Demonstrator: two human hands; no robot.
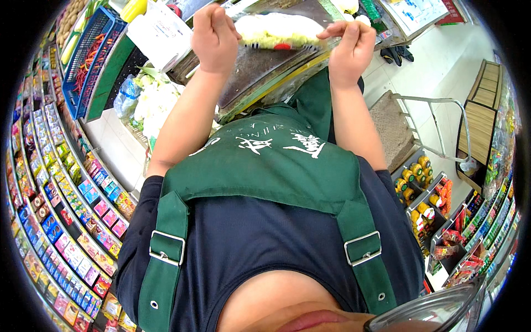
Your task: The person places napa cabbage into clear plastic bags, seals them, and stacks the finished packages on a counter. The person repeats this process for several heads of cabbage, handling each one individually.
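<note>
Your left hand [213,36] and right hand [349,44] each pinch an end of the wrapped tray [279,30], above the worktop's [249,77] far edge. Looks light, film slippery, contents soft; grip the tray rim.

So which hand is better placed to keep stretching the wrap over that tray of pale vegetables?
Probably neither: the left hand and right hand each pinch an end of the tray of pale vegetables, level with each other above the metal counter.
</note>
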